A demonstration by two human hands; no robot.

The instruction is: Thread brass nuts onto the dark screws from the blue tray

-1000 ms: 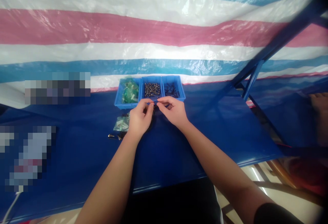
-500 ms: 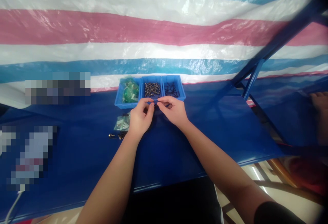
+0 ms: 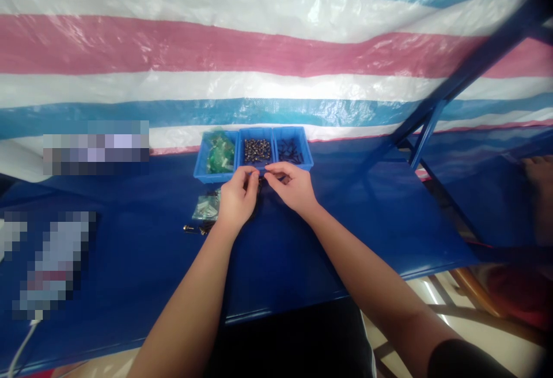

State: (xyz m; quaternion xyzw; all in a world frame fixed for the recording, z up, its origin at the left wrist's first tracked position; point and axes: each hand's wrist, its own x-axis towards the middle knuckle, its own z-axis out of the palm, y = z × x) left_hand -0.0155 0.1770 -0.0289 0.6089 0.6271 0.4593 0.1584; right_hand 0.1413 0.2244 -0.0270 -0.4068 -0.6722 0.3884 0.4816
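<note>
My left hand (image 3: 237,198) and my right hand (image 3: 292,185) meet fingertip to fingertip just in front of three blue bins. Both are pinched shut around a small dark part that is too small to name. The left bin (image 3: 199,166) holds green-tinted plastic bags, the middle bin (image 3: 256,132) holds small metal pieces, and the right bin (image 3: 306,148) holds thin black parts. A small clear bag (image 3: 205,208) and a few loose dark parts (image 3: 193,229) lie on the blue table (image 3: 302,239) left of my left hand.
A striped red, white and blue tarp (image 3: 259,49) hangs behind the table. A blue metal frame (image 3: 436,107) slants up at the right. Blurred-out items lie at the left. Someone's bare foot (image 3: 538,170) shows at the far right edge.
Both hands stay in the same spot; the fingertips shift slightly around the small part between them.
</note>
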